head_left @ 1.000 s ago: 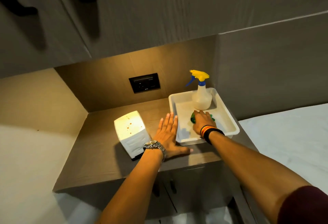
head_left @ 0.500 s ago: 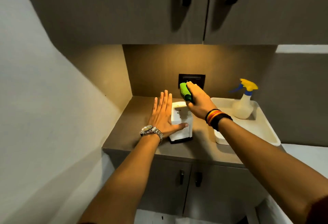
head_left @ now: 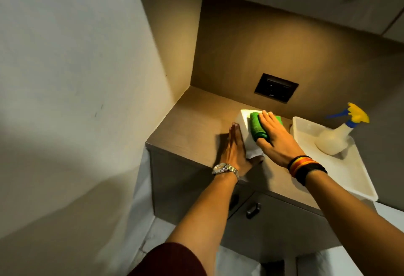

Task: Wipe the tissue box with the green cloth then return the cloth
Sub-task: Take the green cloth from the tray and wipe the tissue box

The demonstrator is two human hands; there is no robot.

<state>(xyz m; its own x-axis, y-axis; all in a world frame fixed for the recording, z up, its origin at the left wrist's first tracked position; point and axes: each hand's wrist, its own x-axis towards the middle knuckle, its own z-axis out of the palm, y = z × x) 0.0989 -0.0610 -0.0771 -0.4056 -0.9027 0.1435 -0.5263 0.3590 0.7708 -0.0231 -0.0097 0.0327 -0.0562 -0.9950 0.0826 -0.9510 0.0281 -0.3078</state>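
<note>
Cloth (head_left: 258,126) now under right hand (head_left: 277,142)

No text legible anywhere, faint pale mark on the lower edge of the dark socket panel (head_left: 276,88), at 1 o'clock from the tissue box (head_left: 245,120), too small to read, wristwatch (head_left: 224,168) dial too blurred to read

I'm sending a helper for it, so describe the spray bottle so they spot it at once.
Find the brown wooden countertop below the black wall socket; a shallow white plastic tray sits at its right end. The translucent plastic spray bottle stands in the tray's far part. Nothing else nearby has its yellow-and-blue trigger head.
</note>
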